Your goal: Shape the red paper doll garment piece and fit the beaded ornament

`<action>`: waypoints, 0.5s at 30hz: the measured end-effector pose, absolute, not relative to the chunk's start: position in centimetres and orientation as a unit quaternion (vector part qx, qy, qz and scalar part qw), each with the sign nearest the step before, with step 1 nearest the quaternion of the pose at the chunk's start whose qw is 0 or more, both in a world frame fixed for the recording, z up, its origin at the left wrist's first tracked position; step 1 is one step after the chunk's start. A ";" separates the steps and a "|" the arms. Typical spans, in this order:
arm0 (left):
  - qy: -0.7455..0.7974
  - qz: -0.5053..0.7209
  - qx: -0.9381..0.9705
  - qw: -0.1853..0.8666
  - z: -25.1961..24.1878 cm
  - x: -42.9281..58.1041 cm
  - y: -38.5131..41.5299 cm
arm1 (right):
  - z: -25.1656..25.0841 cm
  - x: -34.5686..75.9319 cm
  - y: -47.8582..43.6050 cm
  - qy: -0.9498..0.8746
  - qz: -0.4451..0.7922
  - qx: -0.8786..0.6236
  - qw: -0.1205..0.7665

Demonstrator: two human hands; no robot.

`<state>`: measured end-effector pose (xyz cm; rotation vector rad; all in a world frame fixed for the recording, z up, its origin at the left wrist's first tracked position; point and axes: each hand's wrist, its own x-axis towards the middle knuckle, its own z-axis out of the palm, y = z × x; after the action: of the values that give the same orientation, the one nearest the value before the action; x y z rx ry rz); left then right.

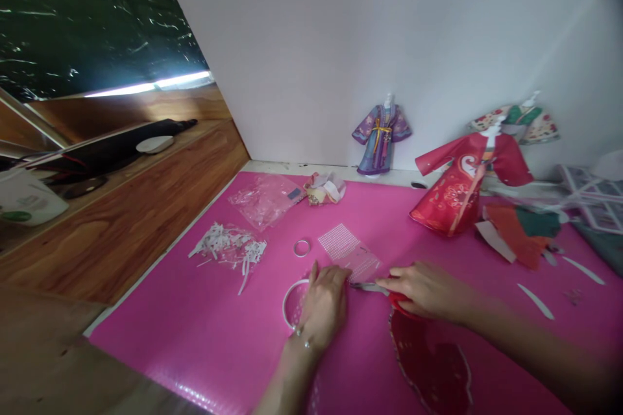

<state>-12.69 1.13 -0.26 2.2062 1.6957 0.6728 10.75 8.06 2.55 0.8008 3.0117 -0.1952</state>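
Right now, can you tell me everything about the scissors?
The scissors have red handles and grey, metal-looking blades. The right hand grips the handles; the blades point towards the left hand, beside the near edge of the dotted sheet. I can't tell whether the blades are open.

No readable text, white tub [32, 200], blurred print

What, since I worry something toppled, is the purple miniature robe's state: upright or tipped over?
Upright: the purple miniature robe has its white neckpiece at the top and its skirt below.
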 end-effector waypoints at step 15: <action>0.575 0.232 0.776 0.114 -0.5 -12.9 1.4 | 3.2 13.7 5.1 0.953 -0.070 0.294 0.005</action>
<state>-12.94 1.40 -0.50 2.2761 1.6849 0.6815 13.70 5.15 3.16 0.9190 2.9852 -0.2190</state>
